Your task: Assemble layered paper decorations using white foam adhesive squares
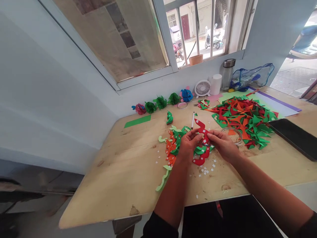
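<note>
Between my two hands, over the middle of the table, is a wavy red paper cutout [200, 124] with small white squares stuck on it. My left hand [190, 142] pinches its left edge, and my right hand [220, 141] has thumb and fingers closed on its right edge. Just below lies another red paper cutout [201, 158], also dotted with white squares. Orange paper cutouts [170, 148] and green paper cutouts [178, 135] are heaped beside my left hand. Tiny white squares [205, 171] lie scattered under my hands.
A big pile of red, orange and green paper scraps [247, 115] covers the right side, next to a black phone [294, 137]. A roll of tape [239, 135] sits near my right hand. Along the wall stand paper flowers [160, 101], a small fan [202, 88] and a glass bottle [227, 76].
</note>
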`<control>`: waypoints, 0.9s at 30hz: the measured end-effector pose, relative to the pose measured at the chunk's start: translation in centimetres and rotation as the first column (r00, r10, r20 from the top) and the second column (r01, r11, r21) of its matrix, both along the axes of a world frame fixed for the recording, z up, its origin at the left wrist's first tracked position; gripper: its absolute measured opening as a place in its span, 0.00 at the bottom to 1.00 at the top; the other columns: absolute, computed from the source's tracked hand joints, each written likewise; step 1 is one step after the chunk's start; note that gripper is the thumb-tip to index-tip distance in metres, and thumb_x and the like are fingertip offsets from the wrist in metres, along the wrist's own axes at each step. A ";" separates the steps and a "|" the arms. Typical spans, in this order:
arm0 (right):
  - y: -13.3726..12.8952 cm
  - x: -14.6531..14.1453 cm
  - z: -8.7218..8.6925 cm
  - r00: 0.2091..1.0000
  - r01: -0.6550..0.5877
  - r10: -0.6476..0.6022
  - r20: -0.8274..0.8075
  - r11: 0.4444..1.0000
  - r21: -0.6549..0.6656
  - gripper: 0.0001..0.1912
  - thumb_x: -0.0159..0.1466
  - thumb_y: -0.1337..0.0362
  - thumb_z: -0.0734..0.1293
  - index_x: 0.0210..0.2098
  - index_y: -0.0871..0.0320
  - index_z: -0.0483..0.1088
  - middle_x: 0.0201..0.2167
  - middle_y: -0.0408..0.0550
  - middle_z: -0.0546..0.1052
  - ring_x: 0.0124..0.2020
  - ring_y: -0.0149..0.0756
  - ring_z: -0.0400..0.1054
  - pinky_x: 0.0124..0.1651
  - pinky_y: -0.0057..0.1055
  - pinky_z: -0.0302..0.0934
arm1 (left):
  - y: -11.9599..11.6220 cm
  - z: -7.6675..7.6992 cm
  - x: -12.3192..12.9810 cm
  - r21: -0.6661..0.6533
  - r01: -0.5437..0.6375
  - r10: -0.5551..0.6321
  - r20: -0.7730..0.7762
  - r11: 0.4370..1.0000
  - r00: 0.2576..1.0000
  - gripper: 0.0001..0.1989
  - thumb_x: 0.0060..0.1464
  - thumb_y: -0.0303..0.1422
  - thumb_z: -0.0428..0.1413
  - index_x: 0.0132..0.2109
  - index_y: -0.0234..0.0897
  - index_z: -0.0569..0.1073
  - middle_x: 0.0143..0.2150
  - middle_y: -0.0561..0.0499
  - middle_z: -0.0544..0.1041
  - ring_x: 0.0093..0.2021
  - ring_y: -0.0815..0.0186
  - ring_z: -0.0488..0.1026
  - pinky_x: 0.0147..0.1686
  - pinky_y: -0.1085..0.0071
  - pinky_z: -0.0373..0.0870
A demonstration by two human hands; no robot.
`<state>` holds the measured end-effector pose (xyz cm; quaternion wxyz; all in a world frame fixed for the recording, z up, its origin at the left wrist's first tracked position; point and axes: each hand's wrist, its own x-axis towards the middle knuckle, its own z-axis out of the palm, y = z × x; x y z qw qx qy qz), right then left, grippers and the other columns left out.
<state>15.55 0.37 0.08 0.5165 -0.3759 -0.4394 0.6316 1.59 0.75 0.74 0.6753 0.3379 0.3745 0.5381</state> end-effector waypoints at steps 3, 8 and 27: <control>-0.2 -0.1 0.3 0.992 -0.111 0.106 -0.069 0.992 -0.066 0.12 0.53 0.56 0.71 0.25 0.59 0.71 0.22 0.42 0.71 0.23 0.27 0.62 0.28 0.25 0.58 | 0.0 0.1 -0.4 0.016 0.131 -0.132 0.039 0.991 0.991 0.19 0.35 0.34 0.67 0.38 0.33 0.76 0.31 0.49 0.76 0.26 0.71 0.71 0.29 0.74 0.67; -0.3 -0.1 0.2 0.974 -0.210 0.197 -0.111 0.970 -0.124 0.11 0.53 0.57 0.71 0.26 0.59 0.71 0.22 0.42 0.72 0.22 0.27 0.62 0.27 0.25 0.57 | -0.2 -0.1 -0.7 0.047 0.197 -0.197 0.003 0.979 0.980 0.20 0.36 0.37 0.66 0.39 0.34 0.77 0.28 0.49 0.76 0.25 0.69 0.71 0.29 0.71 0.68; 0.1 -0.2 -0.6 0.991 -0.131 0.128 -0.035 0.986 -0.101 0.13 0.53 0.56 0.71 0.31 0.59 0.72 0.23 0.42 0.72 0.23 0.27 0.62 0.27 0.24 0.55 | 0.1 0.0 -0.2 0.159 0.009 0.019 -0.173 0.987 0.985 0.14 0.36 0.33 0.66 0.33 0.33 0.76 0.27 0.52 0.76 0.26 0.71 0.70 0.28 0.75 0.68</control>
